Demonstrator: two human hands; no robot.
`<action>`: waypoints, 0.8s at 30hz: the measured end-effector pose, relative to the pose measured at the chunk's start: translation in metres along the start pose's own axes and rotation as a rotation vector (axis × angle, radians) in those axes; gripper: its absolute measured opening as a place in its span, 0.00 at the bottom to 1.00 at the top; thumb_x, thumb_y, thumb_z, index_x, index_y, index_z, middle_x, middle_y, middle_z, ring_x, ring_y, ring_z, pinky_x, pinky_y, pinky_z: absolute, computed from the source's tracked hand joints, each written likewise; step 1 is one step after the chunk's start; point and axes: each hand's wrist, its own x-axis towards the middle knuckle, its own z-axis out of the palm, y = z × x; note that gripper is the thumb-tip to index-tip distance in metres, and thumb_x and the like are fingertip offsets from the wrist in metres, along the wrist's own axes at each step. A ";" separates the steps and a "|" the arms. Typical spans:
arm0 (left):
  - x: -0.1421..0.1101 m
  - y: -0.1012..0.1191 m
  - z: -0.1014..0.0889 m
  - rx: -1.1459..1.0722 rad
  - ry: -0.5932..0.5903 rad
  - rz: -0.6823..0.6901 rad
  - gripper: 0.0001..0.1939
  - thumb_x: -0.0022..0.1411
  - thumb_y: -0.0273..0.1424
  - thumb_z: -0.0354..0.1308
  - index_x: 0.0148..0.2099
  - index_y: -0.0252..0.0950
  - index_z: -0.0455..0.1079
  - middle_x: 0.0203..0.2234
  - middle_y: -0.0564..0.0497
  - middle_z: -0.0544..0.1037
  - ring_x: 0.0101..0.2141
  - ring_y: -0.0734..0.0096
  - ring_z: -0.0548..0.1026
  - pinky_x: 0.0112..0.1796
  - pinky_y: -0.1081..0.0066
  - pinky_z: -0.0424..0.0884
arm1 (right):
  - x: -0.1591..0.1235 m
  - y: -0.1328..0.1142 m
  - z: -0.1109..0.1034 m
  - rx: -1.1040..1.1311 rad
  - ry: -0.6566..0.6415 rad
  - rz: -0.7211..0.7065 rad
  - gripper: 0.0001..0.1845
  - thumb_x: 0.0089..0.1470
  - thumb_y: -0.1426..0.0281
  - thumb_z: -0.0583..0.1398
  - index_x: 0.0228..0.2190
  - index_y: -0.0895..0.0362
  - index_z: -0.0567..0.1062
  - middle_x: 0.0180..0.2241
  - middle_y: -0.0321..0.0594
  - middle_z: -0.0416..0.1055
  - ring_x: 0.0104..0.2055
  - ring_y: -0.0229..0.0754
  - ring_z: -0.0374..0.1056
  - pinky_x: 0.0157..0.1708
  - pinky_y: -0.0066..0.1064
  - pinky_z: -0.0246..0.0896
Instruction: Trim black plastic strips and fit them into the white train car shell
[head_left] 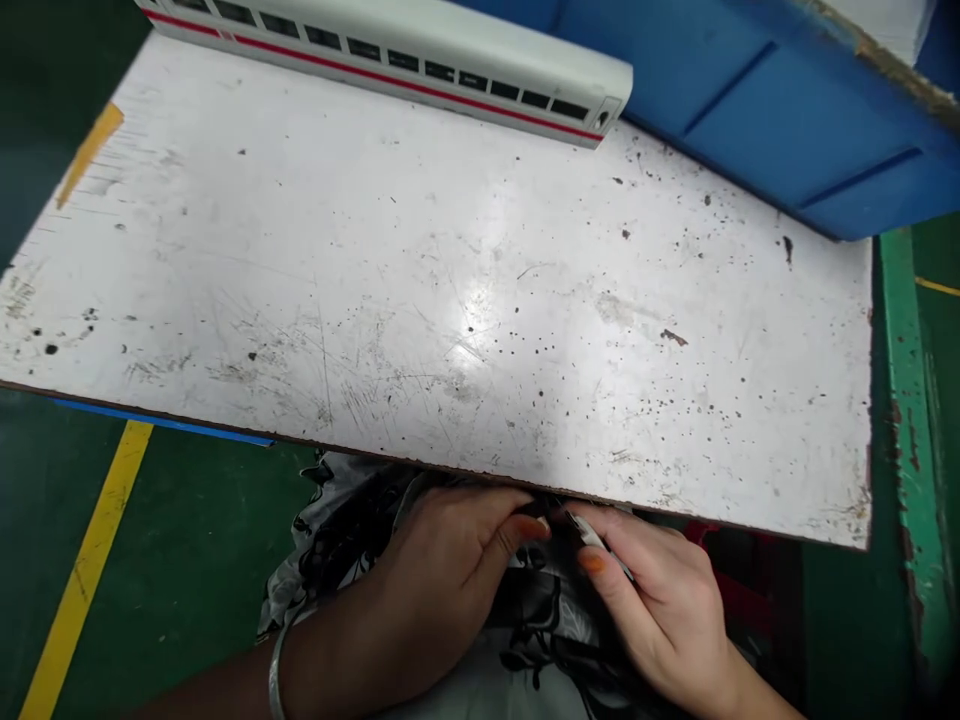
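Note:
Both my hands are low in the view, just under the near edge of a scratched white board. My right hand pinches a small slim metal piece between thumb and fingers. Its exact kind is hard to tell. My left hand is curled next to it, fingertips reaching toward that piece, and whatever they touch is hidden. A metal bangle circles my left wrist. A white model train carriage shell with a red stripe and dark windows lies at the board's far edge, well away from both hands.
A blue plastic bin stands beyond the board at the right. Black-and-white patterned cloth lies under my hands. Green floor with a yellow line shows at the left, and a chipped green strip runs along the right.

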 end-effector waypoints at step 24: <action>0.003 -0.003 -0.003 -0.001 -0.043 -0.028 0.14 0.74 0.32 0.45 0.45 0.41 0.73 0.42 0.56 0.81 0.42 0.73 0.78 0.47 0.74 0.68 | 0.021 -0.006 -0.006 -0.116 0.040 -0.114 0.13 0.63 0.76 0.56 0.48 0.60 0.74 0.37 0.39 0.79 0.35 0.33 0.75 0.36 0.18 0.70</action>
